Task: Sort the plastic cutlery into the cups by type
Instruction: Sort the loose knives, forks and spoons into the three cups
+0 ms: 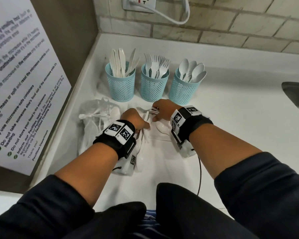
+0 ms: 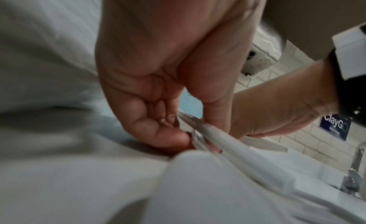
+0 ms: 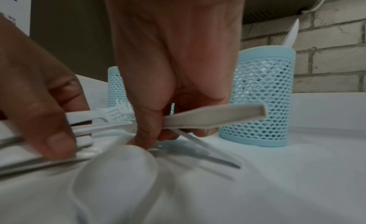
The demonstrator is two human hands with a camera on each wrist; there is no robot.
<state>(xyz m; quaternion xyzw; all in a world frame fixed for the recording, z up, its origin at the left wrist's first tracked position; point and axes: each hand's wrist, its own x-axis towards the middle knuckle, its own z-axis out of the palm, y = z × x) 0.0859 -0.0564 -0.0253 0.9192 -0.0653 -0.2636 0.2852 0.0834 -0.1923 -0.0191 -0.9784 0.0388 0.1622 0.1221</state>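
Three light blue mesh cups stand in a row: knives in the left cup [image 1: 120,83], forks in the middle cup [image 1: 154,85], spoons in the right cup [image 1: 185,88]. In front of them loose white cutlery [image 1: 160,130] lies on the counter. My right hand [image 1: 154,116] grips white forks [image 3: 213,116] by their handles, tines [image 3: 118,109] pointing left. My left hand [image 1: 146,125] pinches a white utensil [image 2: 221,141] between thumb and fingers, close against the right hand. A spoon [image 3: 118,172] lies just below both hands.
A clear plastic bag [image 1: 97,116] with more cutlery lies left of the hands, by the wall with a printed notice [image 1: 21,87]. A metal sink [image 1: 297,95] sits at the right edge. A socket and white cable [image 1: 162,12] are on the tiled back wall.
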